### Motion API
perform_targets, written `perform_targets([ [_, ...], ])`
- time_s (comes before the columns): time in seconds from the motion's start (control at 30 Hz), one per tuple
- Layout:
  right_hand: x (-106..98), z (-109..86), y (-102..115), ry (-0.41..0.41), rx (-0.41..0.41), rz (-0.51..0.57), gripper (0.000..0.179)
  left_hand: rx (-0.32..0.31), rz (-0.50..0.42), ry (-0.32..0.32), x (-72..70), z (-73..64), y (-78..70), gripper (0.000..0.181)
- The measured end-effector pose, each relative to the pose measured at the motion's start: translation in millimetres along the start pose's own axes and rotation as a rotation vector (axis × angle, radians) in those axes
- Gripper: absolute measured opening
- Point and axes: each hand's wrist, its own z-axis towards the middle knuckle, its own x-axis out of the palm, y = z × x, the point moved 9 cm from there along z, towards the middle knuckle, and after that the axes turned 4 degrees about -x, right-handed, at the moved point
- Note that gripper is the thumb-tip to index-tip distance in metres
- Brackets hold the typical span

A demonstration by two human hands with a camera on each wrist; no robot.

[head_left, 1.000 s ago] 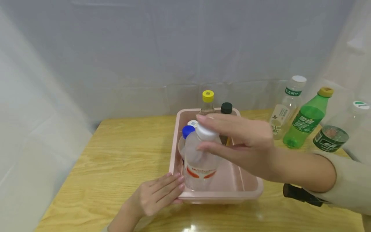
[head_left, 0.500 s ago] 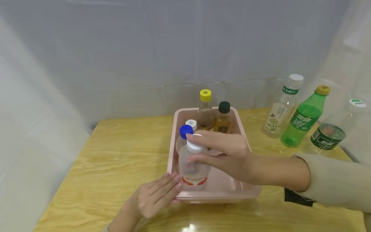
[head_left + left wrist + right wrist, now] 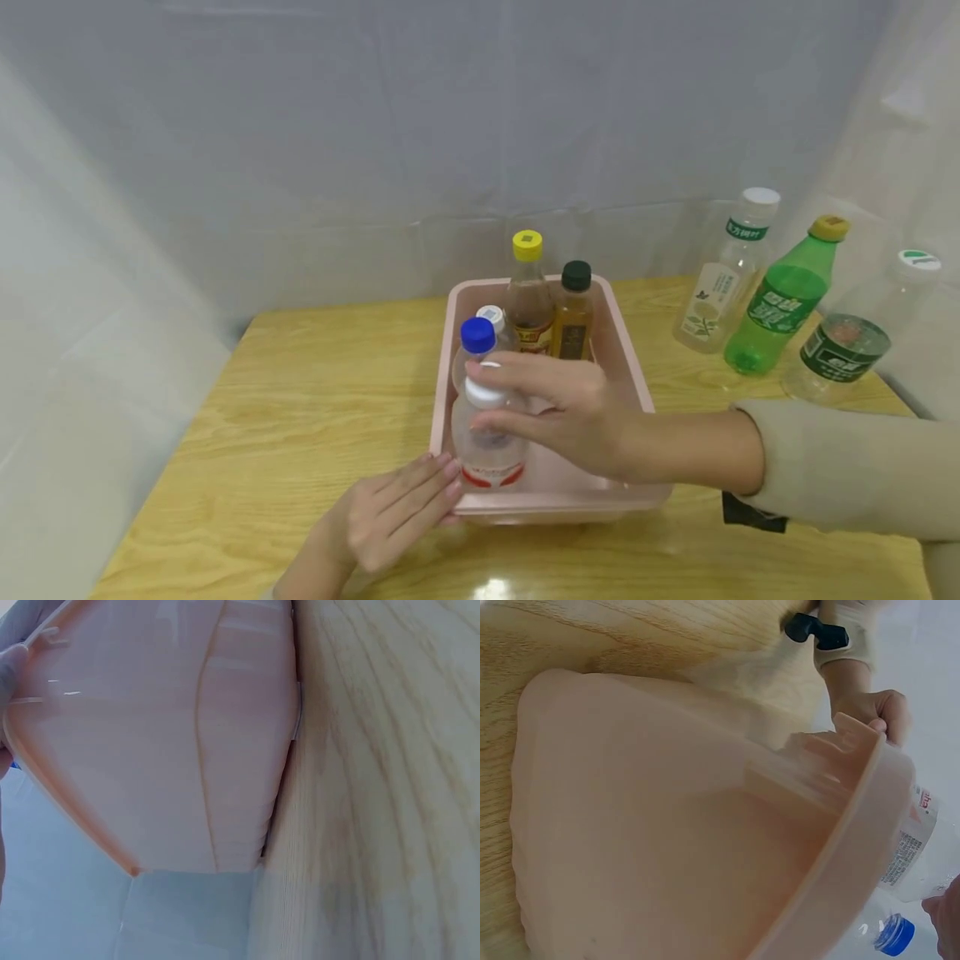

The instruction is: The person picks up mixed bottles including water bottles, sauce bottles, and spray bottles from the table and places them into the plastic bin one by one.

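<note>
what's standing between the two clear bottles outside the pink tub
The green bottle stands between the left clear bottle and the right clear bottle; the head view shows it.

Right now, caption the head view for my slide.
Right hand grasping a clear white-capped plastic bottle in a pink plastic tub, left hand holding the tub's near-left corner.

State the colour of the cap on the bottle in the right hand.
The cap is white; it shows best in the head view.
</note>
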Motion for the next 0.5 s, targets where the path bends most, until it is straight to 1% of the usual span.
perform_targets([
  [0.23,9.9,-4.5,0.4,0.03,0.001,-0.01,0.038,0.028,0.003,-0.024,-1.1,-2.1,-1.5,0.022],
  [0.3,12.7,-6.2,-0.4,0.036,0.004,-0.015,0.038,0.026,-0.003,-0.026,-1.3,-2.6,-1.6,0.022],
  [0.5,17.8,-12.2,-3.6,0.062,0.014,-0.091,0.041,0.02,-0.02,-0.031,-1.4,-3.8,-0.9,0.022],
])
